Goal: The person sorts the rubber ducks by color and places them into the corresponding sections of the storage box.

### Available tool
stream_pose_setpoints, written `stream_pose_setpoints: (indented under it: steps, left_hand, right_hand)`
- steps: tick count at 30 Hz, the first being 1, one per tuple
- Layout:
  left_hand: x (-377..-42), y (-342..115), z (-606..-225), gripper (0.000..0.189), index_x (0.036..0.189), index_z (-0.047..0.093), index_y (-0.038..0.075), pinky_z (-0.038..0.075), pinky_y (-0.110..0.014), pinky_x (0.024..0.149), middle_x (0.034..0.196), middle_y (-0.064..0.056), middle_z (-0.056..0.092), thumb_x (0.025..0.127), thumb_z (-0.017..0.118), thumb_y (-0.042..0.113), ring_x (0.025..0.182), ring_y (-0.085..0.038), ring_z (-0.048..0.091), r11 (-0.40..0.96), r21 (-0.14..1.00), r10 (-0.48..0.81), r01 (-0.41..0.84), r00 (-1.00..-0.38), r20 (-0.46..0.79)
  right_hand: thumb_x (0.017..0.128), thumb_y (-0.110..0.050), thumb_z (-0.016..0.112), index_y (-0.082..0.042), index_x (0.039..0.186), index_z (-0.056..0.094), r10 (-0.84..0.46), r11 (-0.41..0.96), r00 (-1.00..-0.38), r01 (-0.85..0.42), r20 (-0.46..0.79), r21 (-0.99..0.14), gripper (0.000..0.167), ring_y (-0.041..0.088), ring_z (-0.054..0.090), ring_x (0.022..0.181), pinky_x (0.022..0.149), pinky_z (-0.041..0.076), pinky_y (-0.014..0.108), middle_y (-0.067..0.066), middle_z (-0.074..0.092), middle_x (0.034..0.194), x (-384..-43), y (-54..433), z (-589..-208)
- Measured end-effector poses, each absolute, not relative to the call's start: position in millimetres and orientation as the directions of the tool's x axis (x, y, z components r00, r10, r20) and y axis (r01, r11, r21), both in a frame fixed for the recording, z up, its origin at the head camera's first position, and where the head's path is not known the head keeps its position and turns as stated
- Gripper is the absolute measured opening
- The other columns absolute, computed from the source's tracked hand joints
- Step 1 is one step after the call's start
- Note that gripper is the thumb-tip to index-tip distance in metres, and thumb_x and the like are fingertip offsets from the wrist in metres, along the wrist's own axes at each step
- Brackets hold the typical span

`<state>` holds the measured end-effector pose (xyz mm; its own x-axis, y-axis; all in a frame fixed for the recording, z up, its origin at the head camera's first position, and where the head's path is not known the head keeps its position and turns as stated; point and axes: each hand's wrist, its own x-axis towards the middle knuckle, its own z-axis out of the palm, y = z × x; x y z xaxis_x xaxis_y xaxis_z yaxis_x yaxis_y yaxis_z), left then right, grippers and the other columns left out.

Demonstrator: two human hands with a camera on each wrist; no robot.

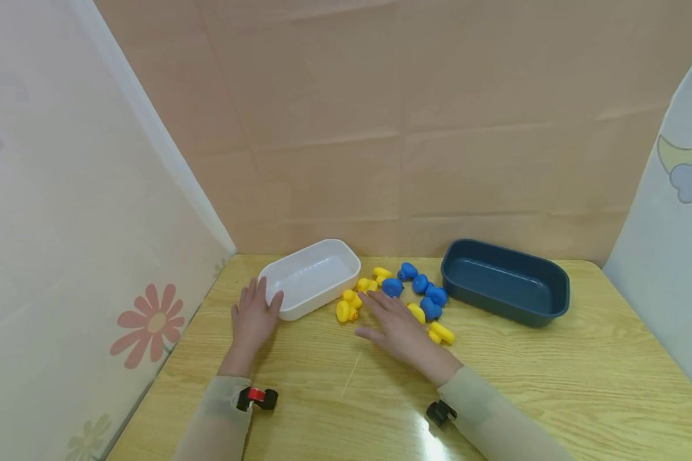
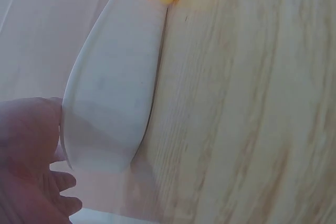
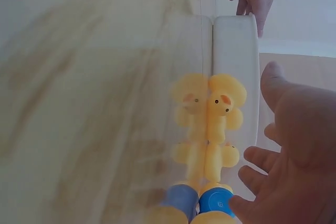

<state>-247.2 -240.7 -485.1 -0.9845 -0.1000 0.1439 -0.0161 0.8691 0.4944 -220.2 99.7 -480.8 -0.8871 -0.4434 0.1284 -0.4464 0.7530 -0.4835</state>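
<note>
Left grip [image 1: 254, 320]: resting at left end of white tray [image 1: 311, 280], fingers loosely extended, gripping nothing.
Right grip [image 1: 400, 330]: spreading fingers beside yellow ducks [image 1: 344, 312] and blue toys [image 1: 430, 309], holding nothing, contact unclear.
Ducks and toys: lying grouped on counter [image 1: 329, 403], between white tray and dark blue tray [image 1: 505, 282].

I see the left hand [image 1: 255, 325] and right hand [image 1: 400, 330] stretched forward, each thumb [image 3: 273, 83] stuck out from the fingers [image 3: 264, 158].
</note>
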Motion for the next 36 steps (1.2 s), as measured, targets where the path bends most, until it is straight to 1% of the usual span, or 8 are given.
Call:
stream_pose_setpoints:
  steps: [5, 9, 12, 19, 22, 26, 31, 36]
  left_hand:
    - [-249, -243, -486, 0.071, 0.172, 0.027, -0.003, 0.011, -0.082, 0.125, 0.175, -0.032, 0.026, 0.118, 0.045, 0.039, 0.162, -0.056, 0.019, 0.836, 0.548, -0.105, -0.022, -0.987, 0.12]
    - [-251, -246, -488, 0.07, 0.173, 0.023, -0.004, 0.008, -0.079, 0.127, 0.175, -0.03, 0.028, 0.117, 0.044, 0.035, 0.164, -0.053, 0.017, 0.799, 0.601, -0.112, -0.03, -0.989, 0.099]
    - [-253, -248, -490, 0.07, 0.173, 0.021, -0.005, 0.007, -0.076, 0.129, 0.174, -0.031, 0.029, 0.117, 0.044, 0.032, 0.164, -0.053, 0.016, 0.765, 0.643, -0.12, -0.034, -0.989, 0.09]
    - [-256, -262, -498, 0.068, 0.175, 0.017, -0.001, 0.013, -0.068, 0.132, 0.177, -0.033, 0.02, 0.119, 0.04, 0.03, 0.164, -0.054, 0.013, 0.691, 0.719, -0.157, -0.075, -0.986, 0.048]
    - [-257, -266, -499, 0.068, 0.176, 0.014, 0.001, 0.012, -0.064, 0.133, 0.179, -0.029, 0.017, 0.12, 0.037, 0.032, 0.166, -0.049, 0.01, 0.652, 0.753, -0.163, -0.09, -0.986, 0.023]
    - [-258, -268, -499, 0.069, 0.177, 0.012, 0.005, 0.013, -0.06, 0.135, 0.181, -0.022, 0.017, 0.121, 0.036, 0.036, 0.168, -0.043, 0.011, 0.576, 0.811, -0.178, -0.102, -0.984, 0.003]
    - [-262, -268, -498, 0.068, 0.178, 0.013, 0.011, 0.012, -0.057, 0.135, 0.182, -0.017, 0.019, 0.12, 0.036, 0.038, 0.168, -0.037, 0.012, 0.472, 0.877, -0.193, -0.097, -0.981, -0.004]
    - [-271, -268, -504, 0.066, 0.178, 0.017, 0.01, 0.018, -0.051, 0.135, 0.181, -0.016, 0.025, 0.121, 0.04, 0.033, 0.168, -0.033, 0.019, 0.356, 0.932, -0.213, -0.061, -0.977, 0.017]
  right_hand:
    - [0.108, -0.048, 0.072, -0.021, 0.172, 0.042, -0.441, 0.738, -0.89, -0.431, 0.113, -0.519, 0.076, 0.039, 0.039, 0.159, 0.128, 0.035, 0.061, 0.012, 0.045, 0.171, -224, 97, -483]
    - [0.108, -0.047, 0.072, -0.023, 0.172, 0.043, -0.44, 0.721, -0.894, -0.41, 0.088, -0.558, 0.074, 0.039, 0.043, 0.157, 0.126, 0.038, 0.062, 0.014, 0.046, 0.171, -228, 94, -485]
    - [0.108, -0.048, 0.072, -0.025, 0.171, 0.044, -0.439, 0.713, -0.896, -0.389, 0.061, -0.583, 0.073, 0.038, 0.045, 0.155, 0.124, 0.04, 0.062, 0.013, 0.047, 0.17, -231, 92, -486]
    - [0.108, -0.046, 0.072, -0.026, 0.168, 0.05, -0.463, 0.671, -0.886, -0.365, 0.02, -0.645, 0.067, 0.037, 0.049, 0.152, 0.123, 0.042, 0.061, 0.01, 0.049, 0.169, -239, 88, -491]
    - [0.108, -0.046, 0.073, -0.026, 0.167, 0.052, -0.466, 0.666, -0.885, -0.362, 0.015, -0.653, 0.065, 0.036, 0.05, 0.151, 0.123, 0.042, 0.061, 0.01, 0.051, 0.167, -240, 87, -493]
    - [0.107, -0.045, 0.074, -0.026, 0.165, 0.054, -0.462, 0.661, -0.887, -0.359, 0.019, -0.659, 0.064, 0.036, 0.05, 0.151, 0.124, 0.041, 0.06, 0.01, 0.052, 0.165, -241, 87, -495]
    - [0.106, -0.041, 0.076, -0.022, 0.163, 0.057, -0.46, 0.64, -0.887, -0.364, 0.042, -0.676, 0.063, 0.034, 0.053, 0.148, 0.123, 0.043, 0.059, 0.01, 0.056, 0.162, -243, 86, -496]
    - [0.106, -0.038, 0.078, -0.018, 0.16, 0.06, -0.453, 0.623, -0.889, -0.368, 0.064, -0.691, 0.06, 0.032, 0.055, 0.145, 0.122, 0.045, 0.057, 0.008, 0.059, 0.158, -245, 86, -499]
